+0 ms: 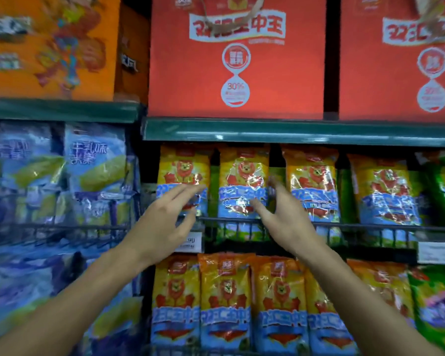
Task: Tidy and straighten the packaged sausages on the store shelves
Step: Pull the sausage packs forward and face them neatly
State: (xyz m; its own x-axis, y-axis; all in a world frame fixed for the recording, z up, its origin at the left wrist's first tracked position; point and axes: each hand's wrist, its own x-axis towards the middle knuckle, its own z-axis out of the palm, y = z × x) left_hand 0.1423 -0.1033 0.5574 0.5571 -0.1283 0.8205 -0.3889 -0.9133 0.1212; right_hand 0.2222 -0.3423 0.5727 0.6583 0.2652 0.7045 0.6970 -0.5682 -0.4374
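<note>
Both hands reach up with fingers spread, holding nothing: the left hand (165, 217) and right hand (280, 214) flank an upright yellow-and-blue plastic sausage pack (243, 181) behind a dark wire shelf rail (357, 227).

Two red boxes (238, 57), two hands (162, 222), one orange box (49, 47).
</note>
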